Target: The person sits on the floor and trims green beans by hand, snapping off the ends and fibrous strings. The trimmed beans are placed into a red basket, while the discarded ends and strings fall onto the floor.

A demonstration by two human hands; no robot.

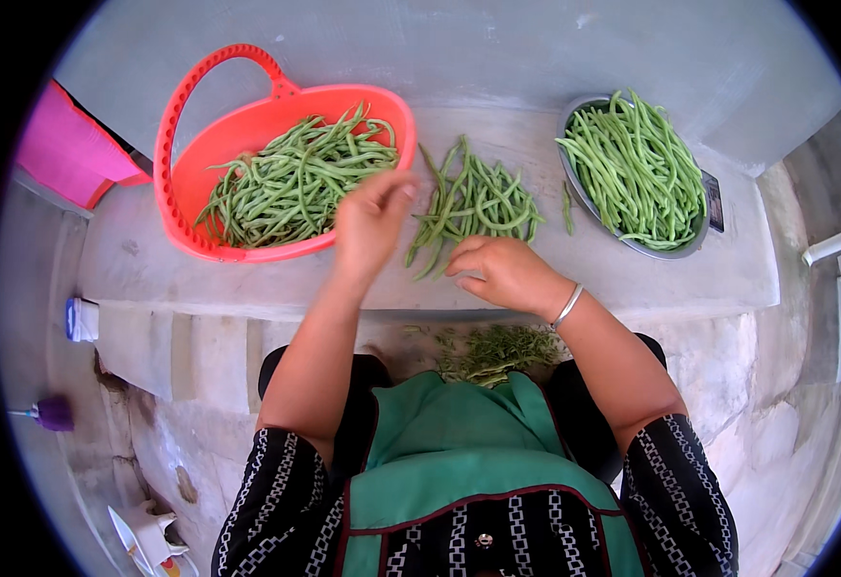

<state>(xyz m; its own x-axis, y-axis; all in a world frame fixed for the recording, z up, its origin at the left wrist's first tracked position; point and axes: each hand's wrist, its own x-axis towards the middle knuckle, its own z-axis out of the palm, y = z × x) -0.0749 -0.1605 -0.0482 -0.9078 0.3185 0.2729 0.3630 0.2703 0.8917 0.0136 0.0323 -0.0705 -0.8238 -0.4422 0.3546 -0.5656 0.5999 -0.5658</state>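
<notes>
My left hand (372, 221) is raised over the right rim of a red plastic basket (175, 173), with its fingers curled together. Whether anything is pinched in them cannot be made out. Inside the basket lies a heap of long green beans (295, 178). A smaller pile of green beans (483, 197) rests on the grey ledge between the hands. At its near edge hovers my right hand (505, 272), a silver bangle at the wrist, thumb and fingers bent but apart, with no bean visible between them.
A grey metal bowl (584, 197) heaped with green beans stands at the right of the concrete ledge (276, 284), and a dark flat object (714, 202) sits beside it. Bean trimmings (502, 351) lie below the ledge between my knees. A pink bag (69, 149) is at far left.
</notes>
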